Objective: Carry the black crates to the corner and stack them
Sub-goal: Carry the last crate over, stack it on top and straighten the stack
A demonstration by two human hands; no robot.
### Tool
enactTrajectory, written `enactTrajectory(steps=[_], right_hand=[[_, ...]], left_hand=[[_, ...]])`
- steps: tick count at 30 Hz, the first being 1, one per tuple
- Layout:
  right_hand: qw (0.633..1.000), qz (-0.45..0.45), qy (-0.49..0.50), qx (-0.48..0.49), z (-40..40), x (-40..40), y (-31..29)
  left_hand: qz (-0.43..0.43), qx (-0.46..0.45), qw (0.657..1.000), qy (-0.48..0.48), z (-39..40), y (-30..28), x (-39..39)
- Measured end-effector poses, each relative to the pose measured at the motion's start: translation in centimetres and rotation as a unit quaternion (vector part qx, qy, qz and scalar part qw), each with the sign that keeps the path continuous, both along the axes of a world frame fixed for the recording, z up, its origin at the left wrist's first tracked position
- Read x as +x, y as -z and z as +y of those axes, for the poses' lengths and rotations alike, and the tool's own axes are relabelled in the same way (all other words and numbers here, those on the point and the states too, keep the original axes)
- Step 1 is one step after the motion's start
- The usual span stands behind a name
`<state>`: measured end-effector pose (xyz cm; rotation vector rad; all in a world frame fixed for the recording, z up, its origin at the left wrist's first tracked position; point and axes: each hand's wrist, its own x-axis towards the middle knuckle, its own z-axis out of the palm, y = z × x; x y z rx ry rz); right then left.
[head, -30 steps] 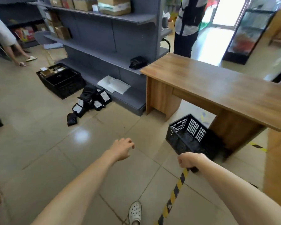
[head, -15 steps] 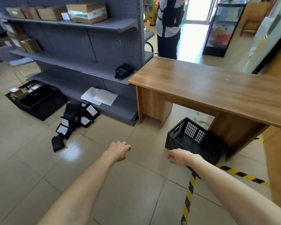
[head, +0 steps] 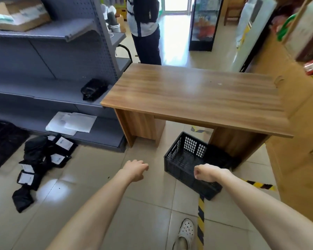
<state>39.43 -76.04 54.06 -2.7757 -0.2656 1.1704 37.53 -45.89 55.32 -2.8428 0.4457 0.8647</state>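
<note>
An empty black slatted crate [head: 186, 159] sits on the tiled floor, half tucked under the wooden desk [head: 197, 94]. My right hand [head: 205, 173] hovers above its near rim with curled fingers and holds nothing. My left hand [head: 135, 168] hangs over bare floor to the left of that crate, fingers loosely curled, also empty. A second black crate [head: 2, 143] lies at the far left edge by the shelving, cut off by the frame.
Grey metal shelving [head: 52, 73] runs along the left with boxes and a black bag. Black packets [head: 42, 159] lie scattered on the floor. A person [head: 145, 27] stands behind the desk. Yellow-black floor tape [head: 201, 212] runs beside my white shoe [head: 185, 233]. Wooden cabinets [head: 296, 123] line the right.
The view has swung right and closed in on the desk. Both hands have drawn nearer the crate under it, and the right hand now hangs over its near rim.
</note>
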Motion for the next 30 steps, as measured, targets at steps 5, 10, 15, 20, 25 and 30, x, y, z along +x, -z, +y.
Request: enactTrajectory(steps=[5, 10, 15, 20, 25, 30], right_hand=[[1.0, 0.005, 0.024, 0.012, -3.1, 7.9, 0.1], [0.998, 0.017, 0.061, 0.014, -5.5, 11.5, 1.4], [0.992, 0.048, 0.112, 0.01, -8.4, 13.6, 3.6], [0.974, 0.096, 0.206, 0.009, -11.5, 14.4, 6.8], [0.943, 0.112, 0.31, 0.034, -13.7, 15.0, 10.2], [0.909, 0.127, 0.391, 0.071, -13.7, 14.7, 14.8]], left_hand=[[-0.042, -0.039, 0.998, 0.018, -4.3, -0.8, 9.0], [-0.017, -0.03, 0.997, 0.069, -7.7, 1.2, 13.9], [0.029, -0.016, 0.994, 0.1, -9.3, 4.4, 19.5], [0.074, -0.021, 0.985, 0.156, -12.0, 7.6, 25.4], [0.104, -0.06, 0.972, 0.2, -16.6, 10.2, 30.1], [0.148, -0.068, 0.966, 0.199, -21.0, 14.6, 32.1]])
